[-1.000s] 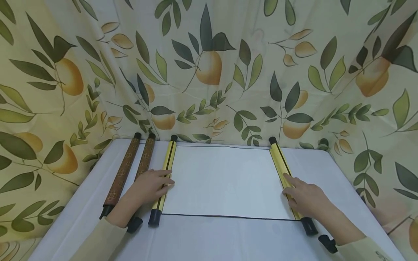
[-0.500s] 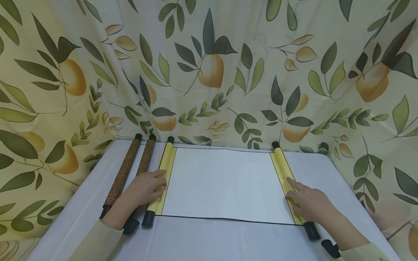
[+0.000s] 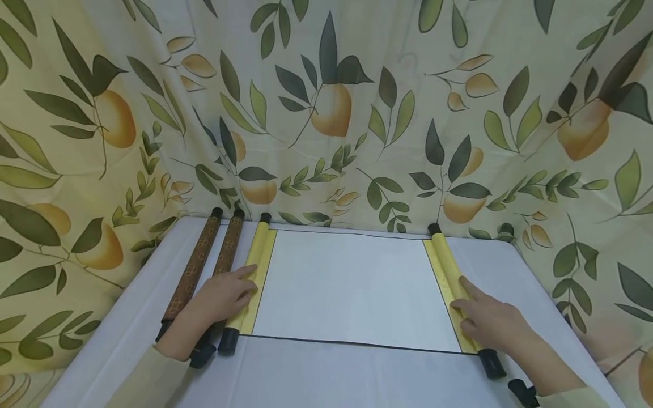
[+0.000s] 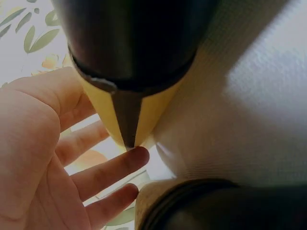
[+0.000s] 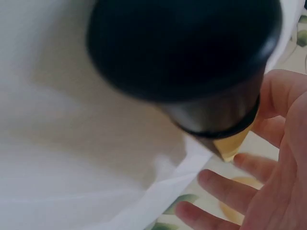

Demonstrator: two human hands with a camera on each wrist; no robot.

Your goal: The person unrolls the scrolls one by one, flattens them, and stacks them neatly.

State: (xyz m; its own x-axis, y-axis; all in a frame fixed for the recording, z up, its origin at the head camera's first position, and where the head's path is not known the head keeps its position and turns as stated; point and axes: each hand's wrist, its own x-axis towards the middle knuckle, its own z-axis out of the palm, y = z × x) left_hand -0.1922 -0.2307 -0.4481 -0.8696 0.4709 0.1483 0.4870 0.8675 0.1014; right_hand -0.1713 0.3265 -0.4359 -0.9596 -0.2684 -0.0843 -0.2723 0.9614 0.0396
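Observation:
A hanging scroll lies unrolled on the table, its white sheet [image 3: 347,289] edged in yellow. My left hand [image 3: 219,297] rests on its yellow left roller [image 3: 259,238], fingers fairly straight and spread. On the yellow right roller [image 3: 445,249], my right hand [image 3: 495,323] touches with extended fingertips. In the left wrist view, a black knob [image 4: 134,38] of the left roller stands above the spread fingers [image 4: 112,172]. Another black knob [image 5: 187,43] hides much of the right roller in the right wrist view, beside loosely extended fingers [image 5: 228,189].
Left of the open scroll lie two brown patterned rolls, an outer roll [image 3: 196,266] and an inner roll [image 3: 228,243], partly behind the left hand. A small black piece [image 3: 522,391] shows by the right wrist. A leaf-and-fruit curtain [image 3: 336,158] hangs behind the white-covered table [image 3: 326,379].
Both rollers have moved outward, the left one leftward and the right one rightward, with the hands on them. Wider yellow strips now show beside the white sheet.

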